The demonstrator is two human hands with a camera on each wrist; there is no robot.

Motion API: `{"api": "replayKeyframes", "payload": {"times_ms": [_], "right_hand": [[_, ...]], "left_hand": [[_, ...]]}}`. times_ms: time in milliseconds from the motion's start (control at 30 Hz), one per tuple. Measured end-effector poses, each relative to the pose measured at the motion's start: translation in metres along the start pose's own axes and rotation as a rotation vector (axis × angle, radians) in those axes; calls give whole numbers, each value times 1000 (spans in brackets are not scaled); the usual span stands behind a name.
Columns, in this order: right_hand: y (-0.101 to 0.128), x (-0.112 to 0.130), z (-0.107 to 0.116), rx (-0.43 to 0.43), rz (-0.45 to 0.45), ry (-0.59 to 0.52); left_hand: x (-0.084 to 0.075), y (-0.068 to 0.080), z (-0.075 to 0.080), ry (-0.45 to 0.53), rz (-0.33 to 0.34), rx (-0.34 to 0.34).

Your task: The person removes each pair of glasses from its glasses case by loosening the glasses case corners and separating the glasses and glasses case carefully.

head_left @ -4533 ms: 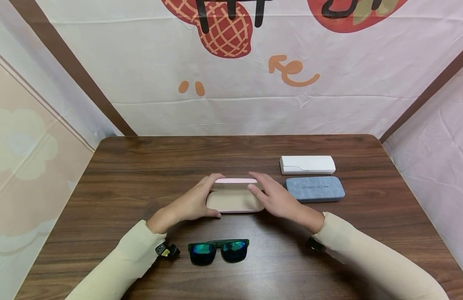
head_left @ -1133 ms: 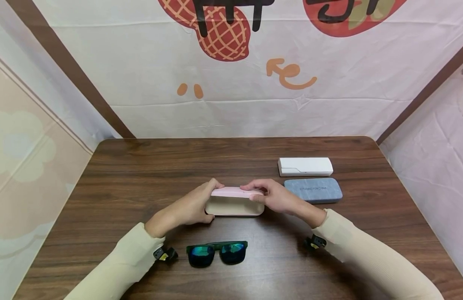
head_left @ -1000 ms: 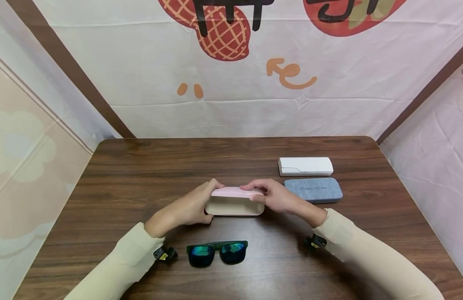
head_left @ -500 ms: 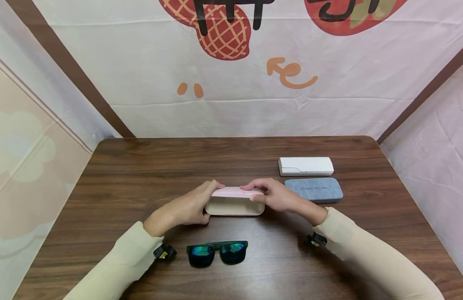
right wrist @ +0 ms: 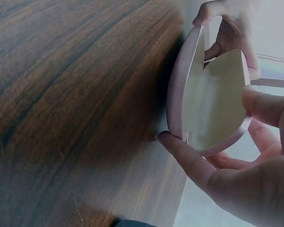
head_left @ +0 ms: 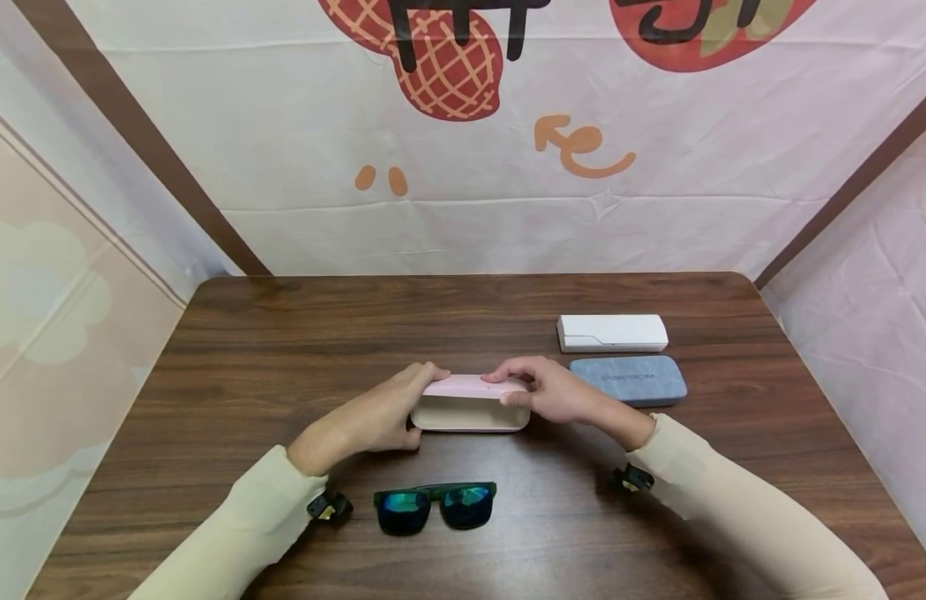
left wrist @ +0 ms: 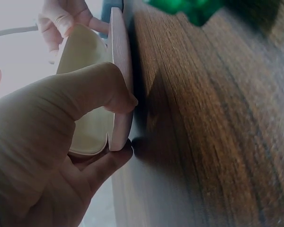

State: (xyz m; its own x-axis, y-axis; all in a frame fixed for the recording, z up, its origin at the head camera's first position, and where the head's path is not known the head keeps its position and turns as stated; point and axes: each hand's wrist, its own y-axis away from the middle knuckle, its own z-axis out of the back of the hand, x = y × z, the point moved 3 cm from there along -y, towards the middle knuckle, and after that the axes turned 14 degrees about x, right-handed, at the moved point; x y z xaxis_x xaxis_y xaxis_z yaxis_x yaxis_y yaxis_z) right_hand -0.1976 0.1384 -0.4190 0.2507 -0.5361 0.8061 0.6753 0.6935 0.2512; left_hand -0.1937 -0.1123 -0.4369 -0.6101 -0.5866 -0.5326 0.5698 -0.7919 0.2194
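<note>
A pink glasses case (head_left: 466,386) with a cream lining stands partly open at the middle of the table, its lid tilted forward over the base. My left hand (head_left: 383,415) grips its left end. In the left wrist view, that thumb bends over the front edge of the pink base (left wrist: 121,52). At the other end my right hand (head_left: 556,394) pinches the raised lid, its thumb on the lid's front edge in the right wrist view, where the cream lining (right wrist: 213,104) shows with nothing on it. Dark sunglasses (head_left: 435,507) with blue-green mirrored lenses lie in front of the case.
Behind and right of my right hand lies a blue glasses case (head_left: 628,381) with lettering on its top. A white case (head_left: 613,332) sits just beyond it. The wooden table (head_left: 320,317) ends at a printed cloth backdrop (head_left: 297,125).
Since the earliest frame, the lid has swung forward and down partway over the base, and my right fingers have curled onto it. Over the last second almost nothing has moved.
</note>
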Motion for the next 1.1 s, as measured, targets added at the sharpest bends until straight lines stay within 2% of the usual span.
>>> {"api": "replayKeyframes", "payload": {"times_ms": [367,633,933,1100], "right_hand": [[1,0,-1,-5,0,30],[1,1,-3,-5,14,65],[3,2,-4,-15,24,85],[5,0,-11,-23,38,208]], "left_hand": [[-1,-1,0,-2,1,7],[1,-1,-1,-2,-25,1],[-1,-1,-1,4,10,10],[0,-2,-3,-30,35,43]]}}
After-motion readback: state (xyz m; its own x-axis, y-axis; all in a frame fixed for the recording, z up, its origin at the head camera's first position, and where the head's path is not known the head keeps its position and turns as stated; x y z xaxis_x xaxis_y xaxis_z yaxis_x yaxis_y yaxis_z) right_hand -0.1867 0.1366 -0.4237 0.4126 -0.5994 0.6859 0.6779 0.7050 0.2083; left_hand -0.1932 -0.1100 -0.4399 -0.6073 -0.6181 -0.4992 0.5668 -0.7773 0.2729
